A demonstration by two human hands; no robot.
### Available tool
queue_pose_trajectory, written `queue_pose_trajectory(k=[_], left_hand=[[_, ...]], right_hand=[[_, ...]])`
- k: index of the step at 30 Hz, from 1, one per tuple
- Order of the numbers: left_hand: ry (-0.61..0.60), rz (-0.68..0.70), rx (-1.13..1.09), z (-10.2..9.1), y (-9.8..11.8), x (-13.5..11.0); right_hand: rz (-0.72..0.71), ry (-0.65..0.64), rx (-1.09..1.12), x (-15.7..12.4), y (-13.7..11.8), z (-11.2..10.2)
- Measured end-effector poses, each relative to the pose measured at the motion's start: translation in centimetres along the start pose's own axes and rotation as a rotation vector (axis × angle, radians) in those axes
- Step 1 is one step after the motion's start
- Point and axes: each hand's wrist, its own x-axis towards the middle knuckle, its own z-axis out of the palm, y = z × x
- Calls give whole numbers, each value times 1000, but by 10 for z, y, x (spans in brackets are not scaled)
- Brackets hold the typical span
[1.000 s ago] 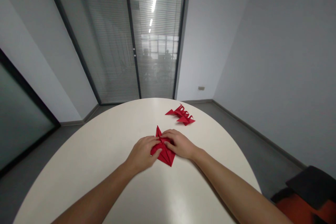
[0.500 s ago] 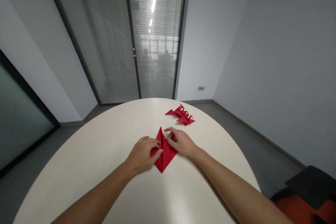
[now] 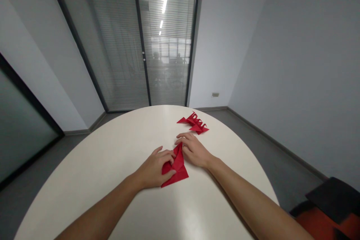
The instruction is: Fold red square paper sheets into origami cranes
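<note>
A red sheet of folded paper [image 3: 179, 169] lies on the white round table, its straight lower edge towards me and a pointed flap rising at its far end. My left hand [image 3: 157, 167] rests over its left side, thumb and fingers gripping the paper. At the upper right, my right hand [image 3: 194, 150] pinches the flap's tip between thumb and curled fingers. Just past that hand sits a finished-looking red origami piece [image 3: 196, 123] with a row of spiky points and triangular ends.
The white table [image 3: 112, 157] has a curved far edge. Beyond it stands a glass partition with blinds [image 3: 168, 71]. A black and orange chair [image 3: 329, 210] is at the lower right, and grey walls [image 3: 303, 63] close off the right side.
The folded paper has turned from a diamond pointing at me to having a straight edge in front. My right hand has closed on its far tip. The spiky origami piece has not moved.
</note>
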Motion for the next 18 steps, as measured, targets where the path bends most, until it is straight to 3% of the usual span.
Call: queue_pose_trajectory(k=[10, 18], left_hand=[[-30, 37, -39, -5, -1, -1], [-25, 42, -36, -2, -3, -2]], right_hand=[[-1, -63, 29, 1, 11, 1], [8, 18, -11, 0, 21, 7]])
